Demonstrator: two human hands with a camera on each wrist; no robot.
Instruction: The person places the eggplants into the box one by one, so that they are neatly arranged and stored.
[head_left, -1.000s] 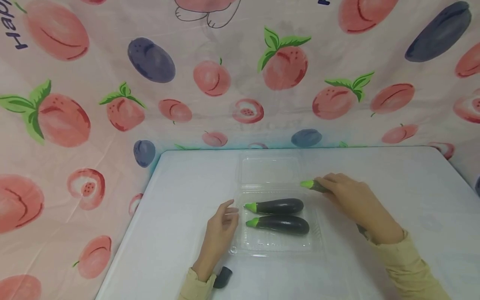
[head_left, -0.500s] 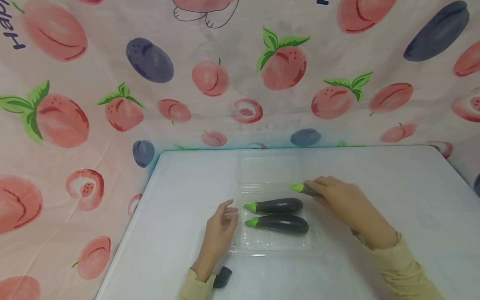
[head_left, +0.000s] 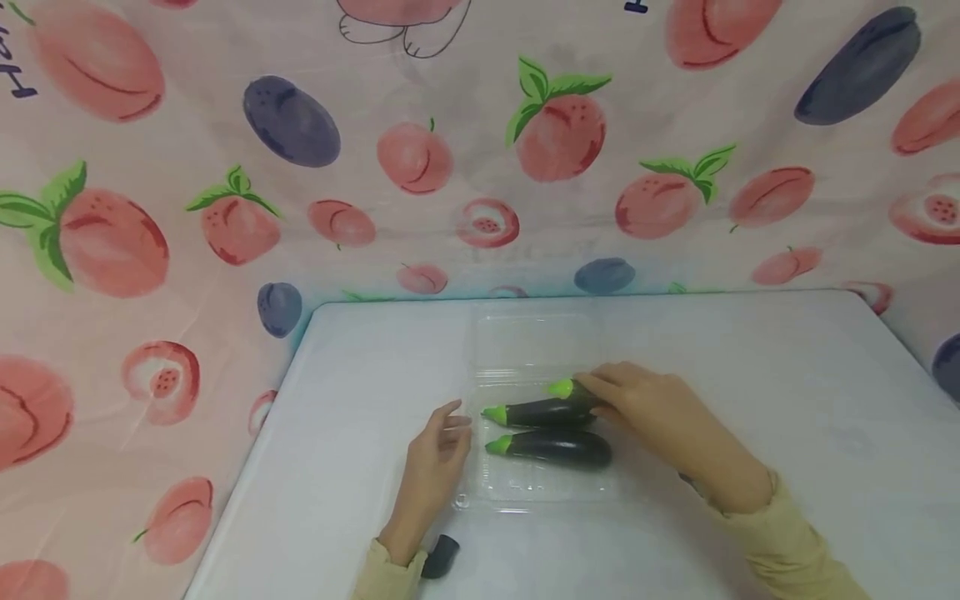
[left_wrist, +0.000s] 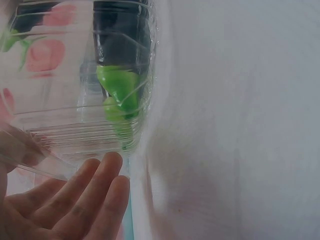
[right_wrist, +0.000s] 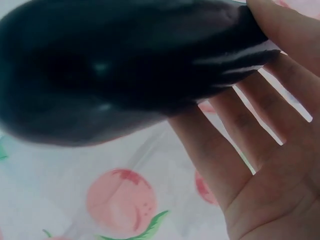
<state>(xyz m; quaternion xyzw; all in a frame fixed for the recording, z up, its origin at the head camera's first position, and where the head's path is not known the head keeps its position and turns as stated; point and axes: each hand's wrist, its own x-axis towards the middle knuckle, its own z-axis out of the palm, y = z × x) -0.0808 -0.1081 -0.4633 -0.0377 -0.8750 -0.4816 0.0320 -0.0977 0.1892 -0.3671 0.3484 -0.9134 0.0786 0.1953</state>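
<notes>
My right hand (head_left: 660, 412) pinches an eggplant (right_wrist: 110, 75) between thumb and fingers, its dark rounded end reaching past the hand. In the head view, its bright green cap points left over the back of a clear plastic box (head_left: 536, 485). Inside the box lie a back eggplant (head_left: 536, 413), partly covered by the held one, and a front eggplant (head_left: 558, 448), caps leftward. My left hand (head_left: 433, 462) is at the box's left edge. Seen from the left wrist, its relaxed fingers (left_wrist: 100, 192) lie right by the ribbed plastic wall, near a green cap (left_wrist: 120, 90).
The box's clear lid (head_left: 536, 340) lies folded back behind it on the white table (head_left: 360, 375). A dark wrist-worn piece (head_left: 440, 557) sits by the left sleeve. Fruit-printed cloth (head_left: 420, 100) hangs behind the table and along its left side.
My right hand has carried its eggplant leftward and slightly toward me, from right of the box to over it, overlapping the back eggplant. My left hand stays at the box's edge.
</notes>
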